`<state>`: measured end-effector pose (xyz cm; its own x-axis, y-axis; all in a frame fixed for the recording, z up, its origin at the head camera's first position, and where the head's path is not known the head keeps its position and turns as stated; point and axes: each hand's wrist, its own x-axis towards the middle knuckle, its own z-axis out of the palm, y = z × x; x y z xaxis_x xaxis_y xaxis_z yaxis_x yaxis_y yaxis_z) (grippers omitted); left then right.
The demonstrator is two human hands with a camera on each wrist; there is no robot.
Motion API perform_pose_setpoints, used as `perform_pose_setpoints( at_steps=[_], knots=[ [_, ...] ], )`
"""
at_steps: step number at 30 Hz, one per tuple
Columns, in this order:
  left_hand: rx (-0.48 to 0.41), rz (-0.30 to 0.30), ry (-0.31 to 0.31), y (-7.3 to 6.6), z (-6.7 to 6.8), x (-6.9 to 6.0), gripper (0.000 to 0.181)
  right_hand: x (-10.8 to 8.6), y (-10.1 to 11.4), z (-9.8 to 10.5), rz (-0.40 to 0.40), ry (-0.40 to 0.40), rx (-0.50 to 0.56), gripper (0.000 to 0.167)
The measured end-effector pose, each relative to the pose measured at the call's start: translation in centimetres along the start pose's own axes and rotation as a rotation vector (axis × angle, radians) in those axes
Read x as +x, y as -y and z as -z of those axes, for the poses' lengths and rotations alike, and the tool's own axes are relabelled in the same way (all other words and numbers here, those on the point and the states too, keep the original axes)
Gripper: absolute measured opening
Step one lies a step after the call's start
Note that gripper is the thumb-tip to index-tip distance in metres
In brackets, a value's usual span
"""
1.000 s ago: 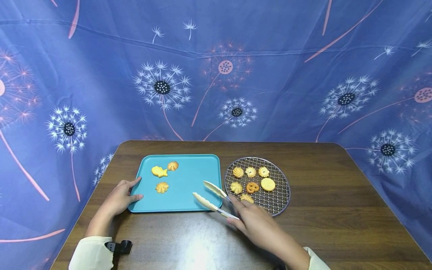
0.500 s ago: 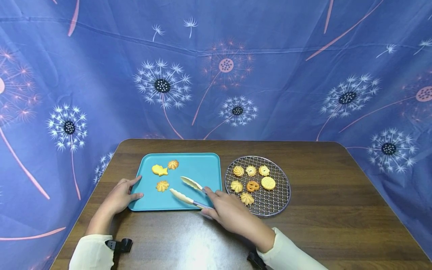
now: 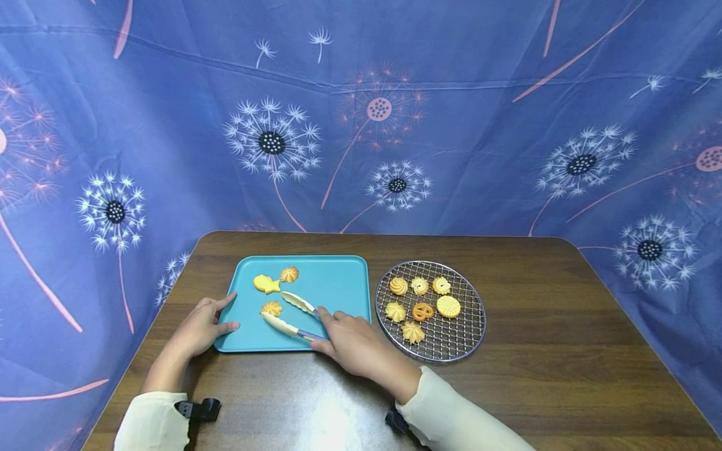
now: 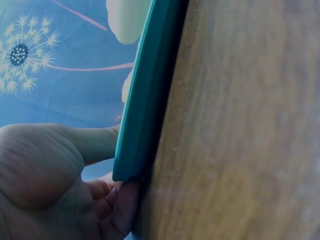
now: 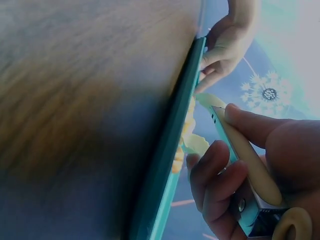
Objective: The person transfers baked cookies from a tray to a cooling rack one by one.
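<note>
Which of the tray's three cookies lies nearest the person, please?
The ribbed cookie overlapped by the tongs; the fish cookie and other ribbed cookie lie farther back.

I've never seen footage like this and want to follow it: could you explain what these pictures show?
There is no machine here, just a person's two bare hands. One picture comes from a head-worn camera looking down; the other two come from cameras on each wrist, so they look tilted. On the brown table are a blue tray with three cookies, and a round wire rack with seven more. The left hand holds the tray's left edge. The right hand holds tongs, spread apart, one tip at the lowest cookie on the tray; whether they touch, I cannot tell.
</note>
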<state>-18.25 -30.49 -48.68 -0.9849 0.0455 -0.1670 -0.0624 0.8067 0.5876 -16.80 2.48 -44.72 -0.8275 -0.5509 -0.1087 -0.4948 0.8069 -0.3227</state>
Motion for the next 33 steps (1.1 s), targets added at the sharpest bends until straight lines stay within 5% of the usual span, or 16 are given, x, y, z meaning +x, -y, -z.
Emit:
perform_pose_setpoints(
  at_steps=[16,33],
  knots=[
    [0.017,0.008,0.016,0.0,0.1,0.0,0.073,1.4,1.1,-1.0,0.006,-0.038,-0.034,0.065],
    [0.012,-0.001,0.013,0.3,0.0,0.2,0.073,-1.0,-0.2,0.1,0.05,-0.105,-0.025,0.066]
  ],
)
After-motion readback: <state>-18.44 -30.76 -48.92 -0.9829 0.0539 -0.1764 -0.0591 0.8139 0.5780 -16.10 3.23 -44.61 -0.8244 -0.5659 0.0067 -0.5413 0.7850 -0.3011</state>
